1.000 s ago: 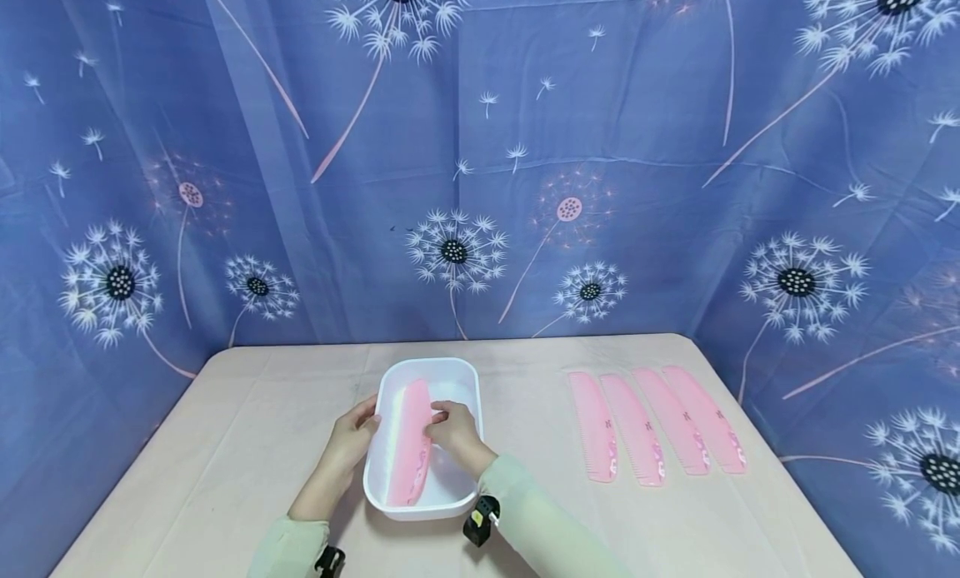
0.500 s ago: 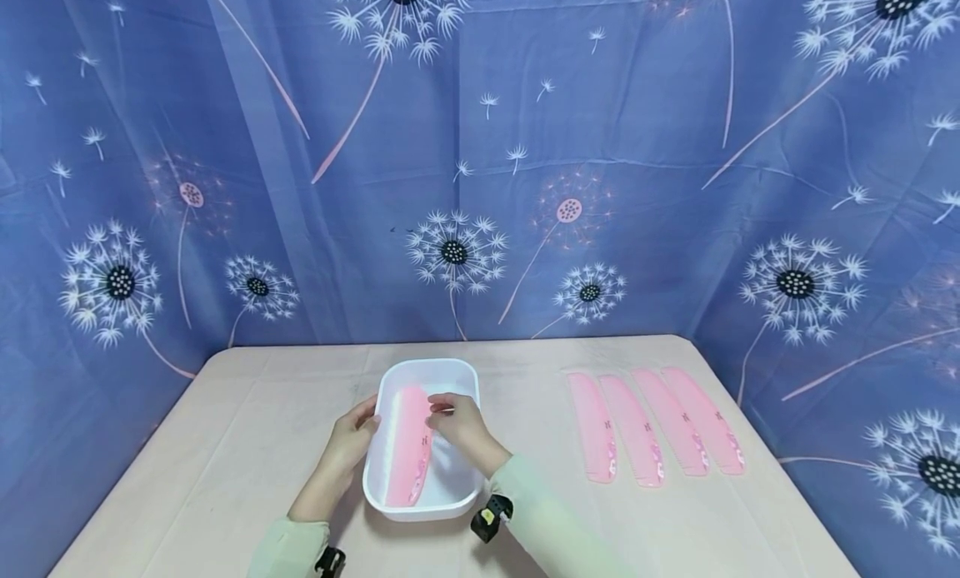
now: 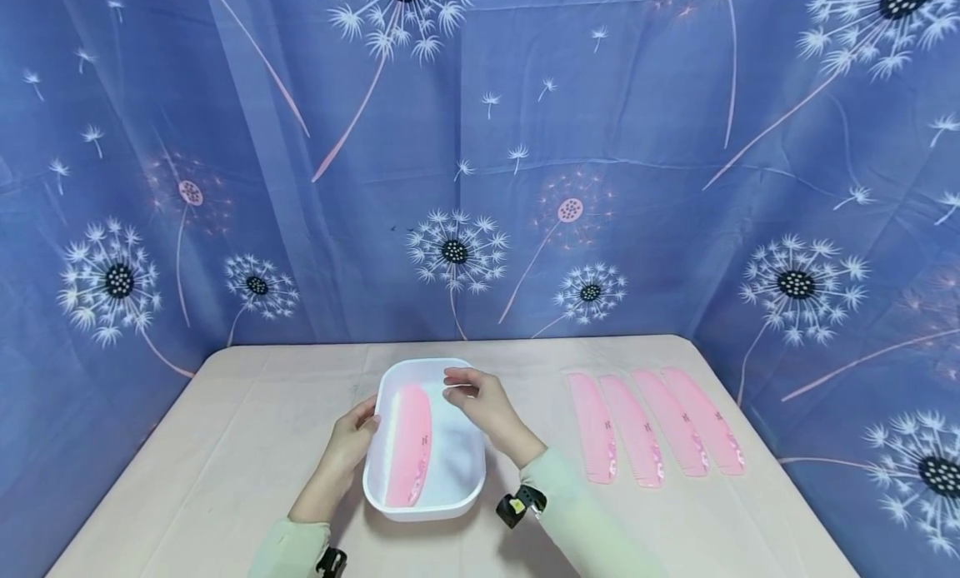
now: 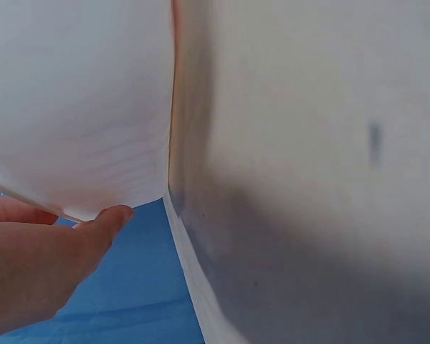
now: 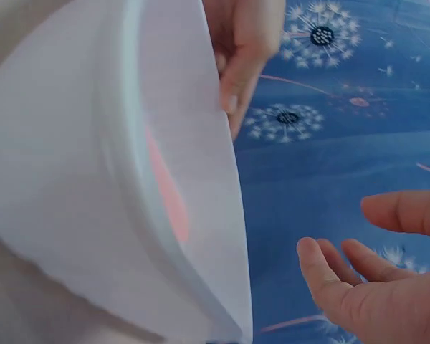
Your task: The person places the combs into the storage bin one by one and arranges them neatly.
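Observation:
A white plastic bin (image 3: 453, 478) with rounded corners stands on the table. Inside it, along the left side, lies a pink comb (image 3: 408, 449) with printing near its right edge; only a sliver of the comb (image 5: 168, 190) shows in the right wrist view. My left hand (image 3: 348, 445) grips the bin's left rim, thumb on one side and fingers on the other, as the left hand (image 4: 46, 265) also shows in the left wrist view. Over the bin's far right part hovers my right hand (image 3: 491, 411), fingers loosely bent and apart, holding nothing; the right wrist view shows this right hand (image 5: 373, 287) beyond the rim.
Several more pink combs (image 3: 596, 428) lie side by side on the right of the table (image 3: 202, 461), which has a pale pink cover. A blue dandelion-print curtain (image 3: 360, 261) closes off the back and both sides.
My right hand has let go of the comb and moved up and right, away from it. The comb has settled flatter in the bin. My left hand stays on the rim.

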`<control>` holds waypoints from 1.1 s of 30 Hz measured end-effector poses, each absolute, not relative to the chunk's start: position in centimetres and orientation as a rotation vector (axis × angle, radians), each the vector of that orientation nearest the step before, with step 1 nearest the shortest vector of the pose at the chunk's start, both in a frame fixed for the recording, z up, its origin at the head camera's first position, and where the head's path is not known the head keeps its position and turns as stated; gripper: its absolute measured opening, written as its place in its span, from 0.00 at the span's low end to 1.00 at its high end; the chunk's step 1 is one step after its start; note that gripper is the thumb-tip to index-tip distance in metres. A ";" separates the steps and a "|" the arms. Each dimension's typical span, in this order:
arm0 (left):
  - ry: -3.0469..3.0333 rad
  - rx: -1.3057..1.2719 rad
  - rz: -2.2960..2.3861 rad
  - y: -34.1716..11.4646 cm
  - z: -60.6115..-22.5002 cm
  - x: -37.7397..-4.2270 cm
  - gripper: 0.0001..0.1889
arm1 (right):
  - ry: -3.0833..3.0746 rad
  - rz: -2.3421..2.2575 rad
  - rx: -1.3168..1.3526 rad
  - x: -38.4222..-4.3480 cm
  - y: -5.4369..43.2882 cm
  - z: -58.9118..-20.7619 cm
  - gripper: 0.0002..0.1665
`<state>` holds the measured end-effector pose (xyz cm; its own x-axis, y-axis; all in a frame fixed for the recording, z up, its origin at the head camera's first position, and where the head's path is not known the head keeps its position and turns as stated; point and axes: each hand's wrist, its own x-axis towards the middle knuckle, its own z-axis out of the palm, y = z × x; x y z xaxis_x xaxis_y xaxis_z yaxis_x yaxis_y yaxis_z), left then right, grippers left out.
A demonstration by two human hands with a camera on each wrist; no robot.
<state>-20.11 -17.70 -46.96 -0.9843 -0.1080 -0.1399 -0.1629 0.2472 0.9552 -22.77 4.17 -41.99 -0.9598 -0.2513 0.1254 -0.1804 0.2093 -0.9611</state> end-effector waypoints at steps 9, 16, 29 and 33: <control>2.443 -0.254 1.890 -17.6 -46.9 -20.4 0.26 | 2.374 -2.053 -0.417 -23.1 7.9 -41.7 0.21; 2.457 -0.260 1.879 -17.7 -47.2 -20.2 0.25 | 2.359 -2.140 -0.278 -23.0 11.2 -42.3 0.23; 2.458 -0.270 1.891 -17.8 -47.1 -20.1 0.25 | 2.396 -2.138 0.012 -22.9 17.2 -43.6 0.25; 2.447 -0.280 1.893 -17.8 -47.2 -20.1 0.25 | 2.433 -2.129 0.085 -23.0 18.9 -44.3 0.25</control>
<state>-20.08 -17.77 -47.15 -0.9832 -0.1203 -0.1376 -0.1634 0.2411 0.9566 -23.04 18.87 -44.25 -0.9944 0.1001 0.0348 -0.0211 0.1339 -0.9908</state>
